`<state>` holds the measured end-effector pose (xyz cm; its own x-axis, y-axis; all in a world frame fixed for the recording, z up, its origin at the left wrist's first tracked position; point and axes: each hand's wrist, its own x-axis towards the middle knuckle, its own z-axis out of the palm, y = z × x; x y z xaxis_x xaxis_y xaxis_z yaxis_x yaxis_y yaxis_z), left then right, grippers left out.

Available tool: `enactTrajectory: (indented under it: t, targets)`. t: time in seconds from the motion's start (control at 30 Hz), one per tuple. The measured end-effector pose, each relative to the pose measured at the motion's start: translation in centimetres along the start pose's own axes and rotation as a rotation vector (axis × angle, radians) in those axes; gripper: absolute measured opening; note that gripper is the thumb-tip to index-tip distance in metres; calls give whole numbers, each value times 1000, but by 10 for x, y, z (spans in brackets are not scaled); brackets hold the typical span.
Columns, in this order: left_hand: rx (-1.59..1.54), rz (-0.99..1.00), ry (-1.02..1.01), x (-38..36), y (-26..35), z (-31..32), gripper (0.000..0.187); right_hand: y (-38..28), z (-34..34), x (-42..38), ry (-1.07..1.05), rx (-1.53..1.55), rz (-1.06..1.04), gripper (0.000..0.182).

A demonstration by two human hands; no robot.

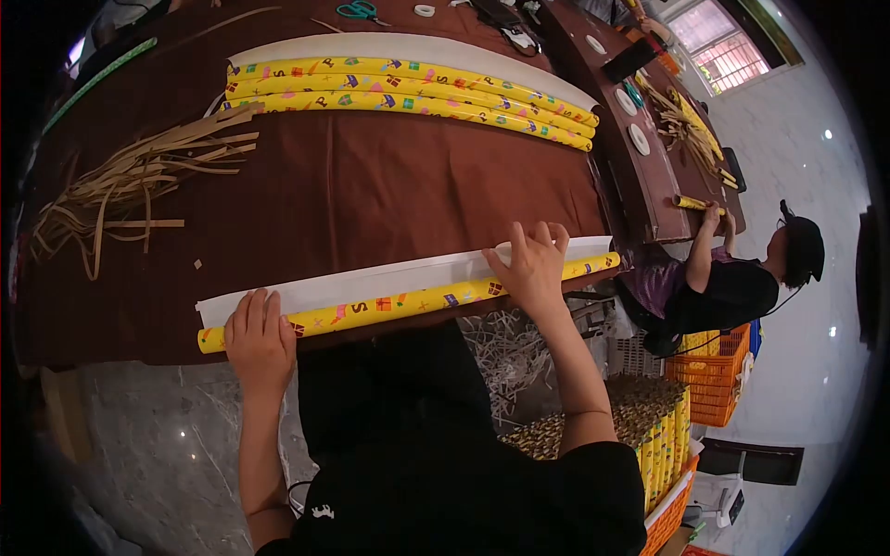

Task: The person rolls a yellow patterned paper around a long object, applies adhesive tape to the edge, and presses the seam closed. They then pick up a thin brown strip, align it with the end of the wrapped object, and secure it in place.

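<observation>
A yellow patterned paper roll (399, 306) lies along the table's near edge, with a white strip of its sheet (352, 278) unrolled behind it. Near the roll's left end rests my left hand (258, 335), its fingers lying flat and close over the roll and white sheet. Toward the right end is my right hand (533, 269), fingers bent and apart. A white ring-shaped tape roll (503, 250) shows partly behind its fingers; whether the hand grips it is unclear. Several finished-looking yellow rolls (408, 93) lie side by side at the back on white paper.
Brown paper strips (148, 167) lie at the left of the brown table (389, 185); green scissors (360, 10) lie at the back. A seated co-worker (723, 269) handles a roll at another table. Orange crates (712, 394) and shredded paper (508, 357) are below right.
</observation>
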<state>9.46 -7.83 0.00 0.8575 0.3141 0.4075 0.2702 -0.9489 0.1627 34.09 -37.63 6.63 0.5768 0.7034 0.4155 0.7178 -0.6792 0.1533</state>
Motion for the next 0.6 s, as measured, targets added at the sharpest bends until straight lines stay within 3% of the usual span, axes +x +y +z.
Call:
enactTrajectory:
  t: [0.5, 0.6]
  targets:
    - [-54, -51, -73, 12, 17, -18, 31, -5, 6, 2, -53, -51, -27, 41]
    - [69, -23, -19, 21, 36, -19, 35, -8, 6, 3, -61, -54, -24, 40]
